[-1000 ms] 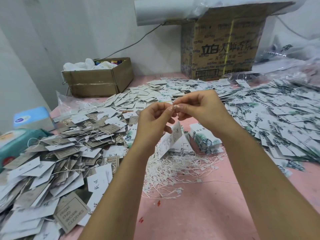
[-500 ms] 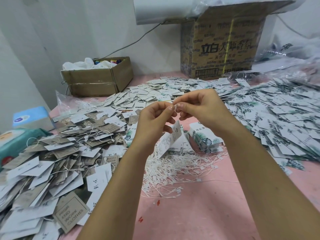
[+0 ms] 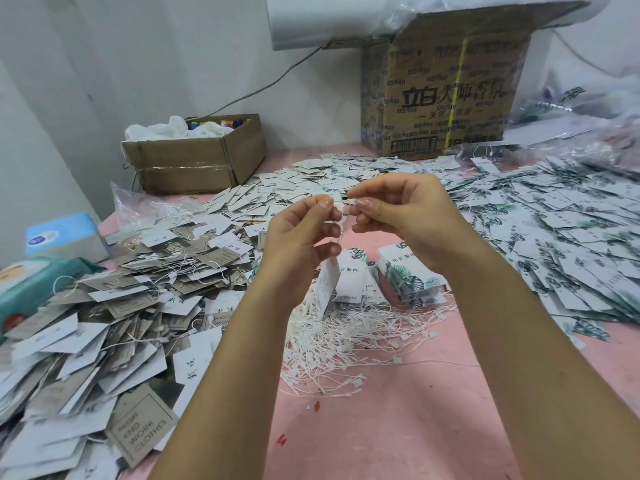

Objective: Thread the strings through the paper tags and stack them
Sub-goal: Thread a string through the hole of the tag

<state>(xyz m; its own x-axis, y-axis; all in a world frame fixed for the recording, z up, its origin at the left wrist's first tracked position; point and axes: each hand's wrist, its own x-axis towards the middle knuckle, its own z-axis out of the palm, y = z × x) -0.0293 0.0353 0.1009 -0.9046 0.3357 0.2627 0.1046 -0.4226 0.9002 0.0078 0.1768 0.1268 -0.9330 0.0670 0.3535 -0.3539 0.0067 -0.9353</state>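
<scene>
Lying at about 9 o'clock on the pink desk [image 3: 381, 427], a heap of tags [image 3: 121, 306] with strings among them looks like the finished work. To its right, raised above the middle of the desk, is the left hand [image 3: 304, 237]. Its grip is closed, with thumb and forefinger pinched on a thin string [image 3: 341, 201]. Under this hand the paper tag [image 3: 327, 285] hangs toward 6 o'clock, its long axis nearly upright and its edge turned to the camera. Whether it hangs from the string or from the lower fingers, I cannot tell.

The string runs short and nearly level from the left grip toward 3 o'clock. There the right hand [image 3: 405, 220] meets it, and this grip is also closed, pinching the other end, where a small white piece shows. The two grips are near, at the same height, and not touching.

This relation matters most, I think: both ends lie on one level line, from 9 to 3 o'clock. The coming move is probably to bring them together along this line and fasten the loop, and neither hand is nearer than the other.

Toward 6 o'clock from the hands, loose strings [image 3: 346, 334] lie tangled on the desk. At about 4 o'clock stands a neat stack [image 3: 408, 278] of leaf-printed tags.
</scene>
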